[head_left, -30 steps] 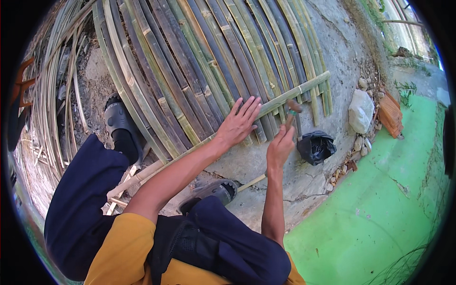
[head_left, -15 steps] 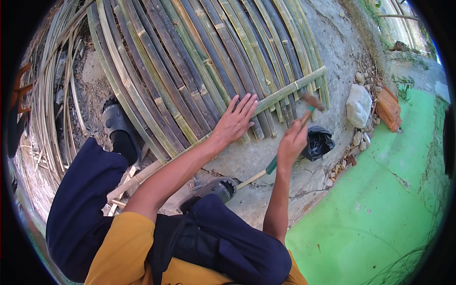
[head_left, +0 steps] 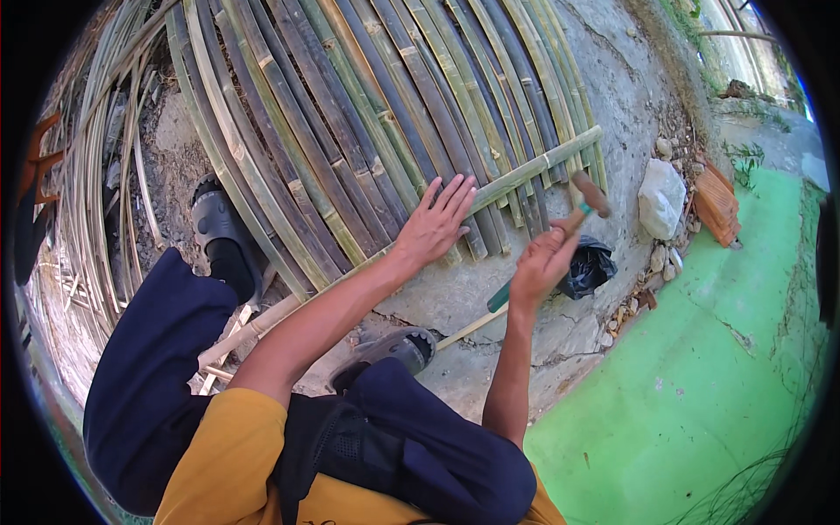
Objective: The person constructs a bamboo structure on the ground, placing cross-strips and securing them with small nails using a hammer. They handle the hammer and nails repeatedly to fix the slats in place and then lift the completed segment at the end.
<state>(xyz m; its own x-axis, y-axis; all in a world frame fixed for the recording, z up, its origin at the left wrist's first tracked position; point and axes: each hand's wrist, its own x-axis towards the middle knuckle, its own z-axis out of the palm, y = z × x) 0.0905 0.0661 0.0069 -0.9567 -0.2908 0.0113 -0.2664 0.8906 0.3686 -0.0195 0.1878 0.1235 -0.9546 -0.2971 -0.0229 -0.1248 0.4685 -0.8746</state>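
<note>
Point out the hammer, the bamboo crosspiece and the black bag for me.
hammer (head_left: 591, 193), head view, on its rusty head.
bamboo crosspiece (head_left: 534, 168), head view, on its bare stretch right of the left hand.
black bag (head_left: 591, 265), head view, on its crumpled middle.

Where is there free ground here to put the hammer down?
Bare concrete lies between the bamboo slats, the black bag and the grey shoe. The green floor is also open. The strip of stones is crowded.

Hammer handle (head_left: 560, 229) mostly inside right hand (head_left: 540, 265); bamboo slats' (head_left: 350, 114) upper ends beyond the rim.
</note>
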